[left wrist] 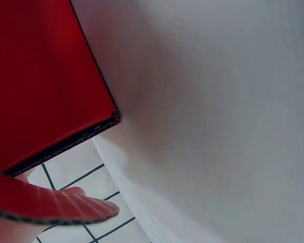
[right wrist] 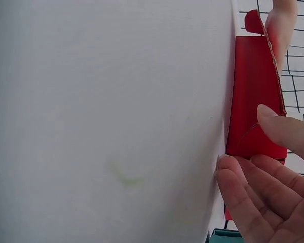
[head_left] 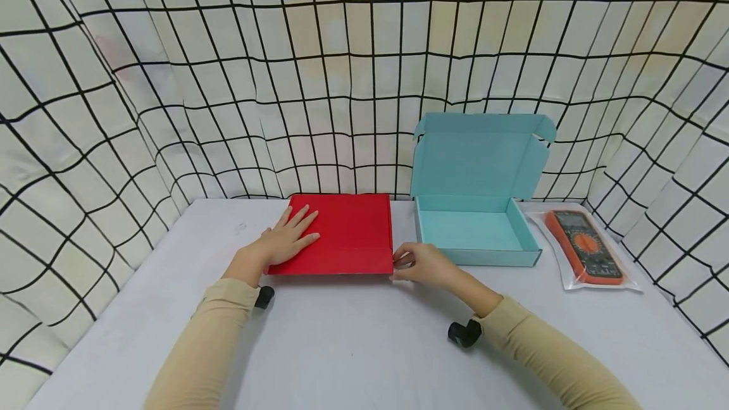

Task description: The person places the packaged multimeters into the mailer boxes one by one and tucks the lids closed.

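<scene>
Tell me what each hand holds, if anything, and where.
Left hand lies spread on the red cardboard box, gripping nothing; right hand is at its near right corner; whether it pinches cannot be told.

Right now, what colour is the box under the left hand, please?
The box is red; the head view shows it best.

White tabletop (head_left: pixel 353 347) lies free between the forearms (head_left: pixel 199 347) up to the red box (head_left: pixel 353 226), while the right hand (head_left: pixel 426 266) stands at the near end of the gap beside the teal box (head_left: pixel 486 259), whose raised lid (head_left: pixel 481 157) and the grid-lined backdrop (head_left: pixel 353 81) bar passage behind.
</scene>
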### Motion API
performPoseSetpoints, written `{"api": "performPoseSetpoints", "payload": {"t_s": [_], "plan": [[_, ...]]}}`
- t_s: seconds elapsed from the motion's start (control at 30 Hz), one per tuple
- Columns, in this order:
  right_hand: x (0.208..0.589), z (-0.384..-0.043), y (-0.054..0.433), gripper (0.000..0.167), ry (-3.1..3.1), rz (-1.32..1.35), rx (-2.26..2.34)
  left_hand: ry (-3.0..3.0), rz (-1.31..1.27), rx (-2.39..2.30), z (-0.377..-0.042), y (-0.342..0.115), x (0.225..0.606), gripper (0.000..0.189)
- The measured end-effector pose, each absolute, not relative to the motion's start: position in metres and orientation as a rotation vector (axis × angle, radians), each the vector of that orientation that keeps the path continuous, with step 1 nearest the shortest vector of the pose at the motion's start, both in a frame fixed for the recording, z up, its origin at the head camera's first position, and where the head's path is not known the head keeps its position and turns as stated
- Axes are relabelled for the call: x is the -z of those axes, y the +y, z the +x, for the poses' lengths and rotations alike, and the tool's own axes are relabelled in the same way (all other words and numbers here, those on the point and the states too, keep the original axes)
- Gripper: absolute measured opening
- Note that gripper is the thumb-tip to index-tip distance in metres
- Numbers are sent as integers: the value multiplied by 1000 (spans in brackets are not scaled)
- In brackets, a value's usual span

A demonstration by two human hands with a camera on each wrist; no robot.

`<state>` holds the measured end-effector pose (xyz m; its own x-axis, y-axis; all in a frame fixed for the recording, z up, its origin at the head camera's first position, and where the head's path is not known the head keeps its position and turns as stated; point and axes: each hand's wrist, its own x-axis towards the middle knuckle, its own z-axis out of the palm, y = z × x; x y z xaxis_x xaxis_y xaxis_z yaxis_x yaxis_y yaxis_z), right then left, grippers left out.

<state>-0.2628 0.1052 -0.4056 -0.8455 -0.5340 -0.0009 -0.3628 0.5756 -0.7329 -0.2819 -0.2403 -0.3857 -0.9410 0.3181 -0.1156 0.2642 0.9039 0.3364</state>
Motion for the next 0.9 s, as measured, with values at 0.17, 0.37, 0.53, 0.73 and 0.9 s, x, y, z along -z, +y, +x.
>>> {"api": "performPoseSetpoints", "payload": {"t_s": [0.17, 0.37, 0.53, 0.73, 0.9], "plan": [[405, -263, 104, 31, 2582, -744, 1131, 2891, 435, -479, -283, -238, 384, 78], [402, -262, 98, 37, 2577, -714, 1138, 2892, 431, -491, -287, -239, 383, 77], [401, -261, 93, 41, 2630, -706, 1097, 2886, 438, -526, -290, -242, 385, 78], [400, -262, 91, 43, 2679, -760, 1031, 2895, 445, -575, -289, -242, 381, 77], [399, -264, 92, 50, 2631, -810, 1039, 2928, 438, -604, -287, -240, 379, 76]]}}
